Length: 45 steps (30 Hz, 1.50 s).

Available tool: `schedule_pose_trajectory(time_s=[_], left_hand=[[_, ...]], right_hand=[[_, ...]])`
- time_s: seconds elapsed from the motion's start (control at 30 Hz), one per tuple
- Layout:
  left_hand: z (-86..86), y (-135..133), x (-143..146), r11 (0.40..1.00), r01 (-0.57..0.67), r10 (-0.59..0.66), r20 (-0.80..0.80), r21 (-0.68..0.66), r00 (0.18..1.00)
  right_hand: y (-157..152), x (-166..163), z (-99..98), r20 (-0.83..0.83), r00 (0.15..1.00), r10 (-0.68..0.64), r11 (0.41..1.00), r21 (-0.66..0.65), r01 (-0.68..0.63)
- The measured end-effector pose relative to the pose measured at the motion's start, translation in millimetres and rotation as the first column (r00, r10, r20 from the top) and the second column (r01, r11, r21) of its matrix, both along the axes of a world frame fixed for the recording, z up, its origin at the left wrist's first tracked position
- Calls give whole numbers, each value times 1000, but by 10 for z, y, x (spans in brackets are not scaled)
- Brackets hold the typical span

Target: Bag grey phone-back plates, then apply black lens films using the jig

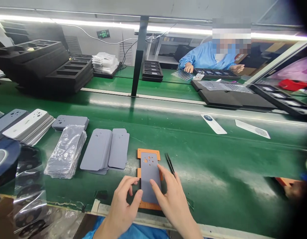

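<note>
A grey phone back panel [149, 176] with camera holes at its far end lies in an orange fixture [148, 152] near the bench's front edge. My left hand [125, 202] is at the panel's left edge, thumb and fingers apart, with nothing in it. From the right, my right hand [172, 196] reaches over the panel with fingers spread. Its thumb and forefinger rest on or just above the panel's right side. Black tweezers [169, 162] lie just right of the fixture, their near end close to my right fingers.
Grey panel stacks [96, 149], a plastic-wrapped stack [66, 151] and a white panel stack [27, 124] stand left. A tape roll [5, 162] sits far left. Two white pieces [214, 124] lie right. Black trays [68, 73] stand beyond; a person [208, 56] in blue works opposite.
</note>
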<state>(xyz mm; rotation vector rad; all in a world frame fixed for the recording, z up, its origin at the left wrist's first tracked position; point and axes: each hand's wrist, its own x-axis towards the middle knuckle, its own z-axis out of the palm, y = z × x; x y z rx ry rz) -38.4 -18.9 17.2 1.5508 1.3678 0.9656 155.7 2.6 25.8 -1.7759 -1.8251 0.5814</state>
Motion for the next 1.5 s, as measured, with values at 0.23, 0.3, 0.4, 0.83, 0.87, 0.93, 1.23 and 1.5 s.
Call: schedule_pose_trajectory(time_s=[0.23,0.3,0.4,0.83,0.87,0.93,1.23,1.5], left_hand=[[44,44,-36,976,16,54,309,-218,949],[50,66,-47,955,48,91,442,-293,893],[18,82,-48,927,29,185,523,-375,832],[98,-70,-340,910,-342,414,490,-234,767],[133,-141,-415,887,-420,458,458,-190,761],[193,-303,-593,801,-594,574,388,-79,722],[144,-955,-1725,104,-806,983,63,582,172],[-395,-1524,-2252,331,-944,931,-163,7,326]], right_hand=[[-184,-115,283,-383,910,157,977,-75,-200],[-165,-124,302,-391,907,155,970,-115,-215],[-101,-136,260,-386,916,107,965,-181,-189],[1223,-69,39,-626,776,76,953,-185,-242],[1503,-33,34,-530,846,50,969,-178,-169],[2051,26,34,-448,894,16,983,-157,-97],[3207,86,22,-19,995,-93,991,-100,91],[3100,120,-14,260,966,11,1000,-30,-3]])
